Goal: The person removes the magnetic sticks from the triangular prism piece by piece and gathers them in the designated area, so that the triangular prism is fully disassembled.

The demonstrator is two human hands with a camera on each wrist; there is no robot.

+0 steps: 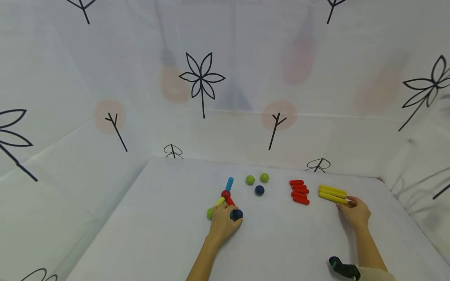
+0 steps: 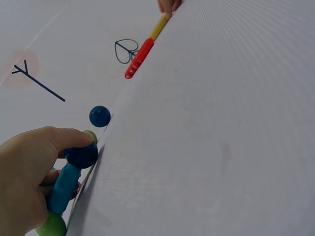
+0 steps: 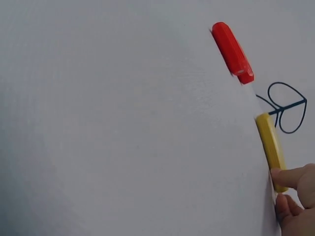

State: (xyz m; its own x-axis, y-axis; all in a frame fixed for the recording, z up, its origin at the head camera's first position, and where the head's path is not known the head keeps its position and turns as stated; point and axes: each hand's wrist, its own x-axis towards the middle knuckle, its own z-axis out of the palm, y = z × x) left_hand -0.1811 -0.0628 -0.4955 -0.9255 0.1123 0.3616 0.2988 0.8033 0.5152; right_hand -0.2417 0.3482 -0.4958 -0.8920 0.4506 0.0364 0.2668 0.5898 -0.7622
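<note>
Just left of the left hand's fingers, a green ball (image 1: 209,213) is seen at the outer corner of a ball-and-rod figure laid on the white tabletop (image 1: 158,234). A lime rod (image 1: 219,201) is slanted away and rightward, past the fingers, to a red ball (image 1: 225,194), beyond which a light-blue rod (image 1: 229,184) is pointed away from the hand, leaning slightly right. From the same ball, a slim red rod (image 1: 230,201) is slanted back toward the fingers. By the left hand (image 1: 223,221) a navy ball (image 1: 238,215) is held, the thumb laid on it and the other fingers bent behind a teal rod (image 2: 63,189), whose long axis is set between green and navy balls. Beyond these fingers and to their right, two loose green balls (image 1: 250,180) and a loose navy ball (image 1: 259,190) are grouped. Between the hands, four short red rods (image 1: 299,194) are lined up, long axes roughly left to right. Just left of the right fingers, yellow rods (image 1: 332,190) are laid side by side, right ends angled slightly nearer; the nearest yellow rod (image 1: 332,198) is pinched at its right end by the right hand (image 1: 356,212), the fingers narrowed to its thickness.
</note>
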